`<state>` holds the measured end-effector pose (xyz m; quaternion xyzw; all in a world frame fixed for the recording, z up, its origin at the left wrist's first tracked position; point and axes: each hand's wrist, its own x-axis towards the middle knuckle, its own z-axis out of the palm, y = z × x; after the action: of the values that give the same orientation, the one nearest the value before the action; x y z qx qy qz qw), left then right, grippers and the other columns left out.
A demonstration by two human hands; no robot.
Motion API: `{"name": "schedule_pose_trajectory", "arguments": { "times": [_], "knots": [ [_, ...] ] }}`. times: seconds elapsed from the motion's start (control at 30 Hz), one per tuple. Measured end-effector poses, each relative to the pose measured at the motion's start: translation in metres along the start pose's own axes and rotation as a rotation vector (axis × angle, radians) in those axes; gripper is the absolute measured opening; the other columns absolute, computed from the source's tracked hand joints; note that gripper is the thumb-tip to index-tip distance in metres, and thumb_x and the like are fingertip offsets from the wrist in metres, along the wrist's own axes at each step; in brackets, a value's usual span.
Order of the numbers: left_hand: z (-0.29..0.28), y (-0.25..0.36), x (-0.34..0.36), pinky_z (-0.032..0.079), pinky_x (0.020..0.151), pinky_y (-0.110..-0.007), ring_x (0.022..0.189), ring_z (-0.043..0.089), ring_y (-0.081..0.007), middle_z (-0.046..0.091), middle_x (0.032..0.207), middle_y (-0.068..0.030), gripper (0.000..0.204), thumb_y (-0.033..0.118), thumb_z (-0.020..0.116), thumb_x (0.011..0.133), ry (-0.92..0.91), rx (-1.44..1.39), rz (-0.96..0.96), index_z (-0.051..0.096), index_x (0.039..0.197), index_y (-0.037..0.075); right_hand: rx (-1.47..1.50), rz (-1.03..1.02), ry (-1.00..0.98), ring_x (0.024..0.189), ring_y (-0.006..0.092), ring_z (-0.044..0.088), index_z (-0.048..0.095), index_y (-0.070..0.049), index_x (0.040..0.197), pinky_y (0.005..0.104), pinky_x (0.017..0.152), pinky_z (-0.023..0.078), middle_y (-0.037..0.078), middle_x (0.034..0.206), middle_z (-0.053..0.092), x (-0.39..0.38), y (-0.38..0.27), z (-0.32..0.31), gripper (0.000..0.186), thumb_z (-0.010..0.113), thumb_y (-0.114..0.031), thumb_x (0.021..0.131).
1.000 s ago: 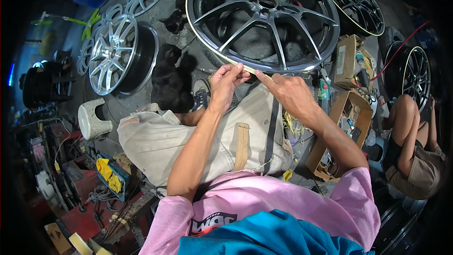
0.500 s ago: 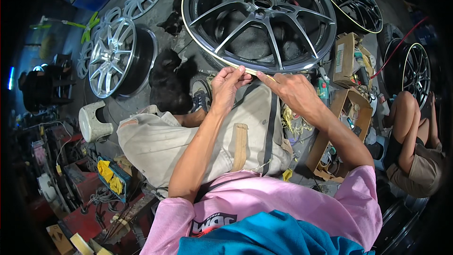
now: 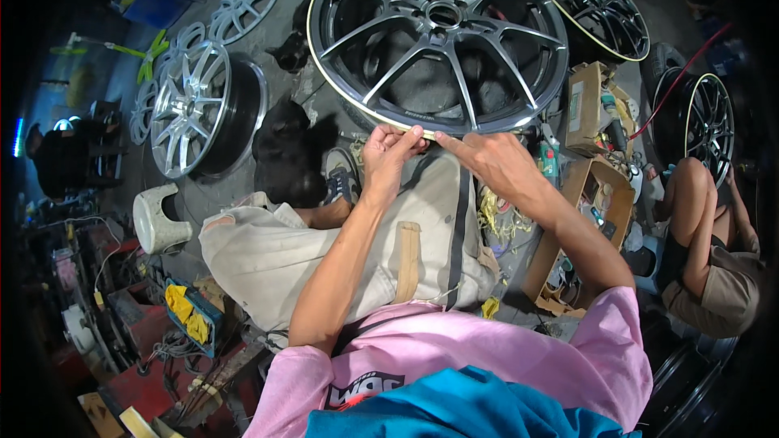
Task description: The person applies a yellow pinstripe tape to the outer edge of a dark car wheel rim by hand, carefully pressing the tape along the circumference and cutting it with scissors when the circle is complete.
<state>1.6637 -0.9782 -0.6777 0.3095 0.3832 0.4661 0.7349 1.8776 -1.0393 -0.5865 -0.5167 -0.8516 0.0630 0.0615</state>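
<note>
A large dark-grey multi-spoke wheel rim (image 3: 458, 81) lies face up in front of me, its near edge at my fingertips. Thin pale-yellow tape (image 3: 363, 109) runs along its outer lip. My left hand (image 3: 386, 164) is closed at the near edge, thumb and fingers pinching the tape there. Just right of it, my right hand (image 3: 501, 164) lays its index fingertip against the taped edge. Its other fingers are curled in, and their tips and most of the thumb are hidden.
A silver wheel (image 3: 191, 109) stands at left, beside a black cat (image 3: 284, 150) and a white stool (image 3: 157, 219). Right are a carton (image 3: 586, 109), an open cardboard box (image 3: 560, 264) and tangled yellow strips (image 3: 501, 215). Another person (image 3: 718, 292) sits by a taped wheel (image 3: 714, 126).
The view has shifted slightly, so the rim appears a little left and lower. My right fingertip has moved slightly toward my left hand; a yellow strip earlier seen by the right index finger no longer shows.
</note>
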Motion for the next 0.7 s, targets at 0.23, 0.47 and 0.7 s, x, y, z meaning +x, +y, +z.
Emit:
{"name": "schedule_pose_trajectory", "arguments": {
  "times": [0.23,0.47,0.7],
  "knots": [
    [0.002,0.041,-0.020,0.059,0.080,-0.029,0.082,0.071,-0.0144,0.074,0.093,-0.0093,0.030,0.025,0.078,0.097,-0.142,0.448,-0.314,0.062,0.101,0.000,0.143,0.056,0.454,0.085,0.0278,0.059,0.071,-0.010,0.123,0.0391,0.076,0.051,0.008,0.091,0.058,0.023,0.030,0.013,0.040,0.075,-0.033,0.091],
    [0.144,0.228,-0.150,0.058,0.076,-0.033,0.083,0.075,-0.0222,0.077,0.097,-0.0159,0.016,0.008,0.069,0.092,-0.670,0.942,0.573,0.076,0.103,0.000,0.419,0.305,0.614,0.095,0.0307,0.056,0.071,-0.006,0.123,0.0417,0.086,0.048,0.012,0.100,0.057,0.026,0.034,0.035,0.045,0.076,-0.039,0.093],
    [0.199,0.253,-0.260,0.064,0.063,-0.027,0.074,0.075,-0.0181,0.075,0.084,-0.0101,0.021,0.016,0.087,0.080,-0.346,0.718,1.003,0.080,0.089,-0.001,0.488,0.427,0.530,0.074,0.0267,0.058,0.067,-0.007,0.126,0.0400,0.071,0.048,0.008,0.078,0.058,0.029,0.025,0.031,0.054,0.080,-0.044,0.089]
  ]
}}
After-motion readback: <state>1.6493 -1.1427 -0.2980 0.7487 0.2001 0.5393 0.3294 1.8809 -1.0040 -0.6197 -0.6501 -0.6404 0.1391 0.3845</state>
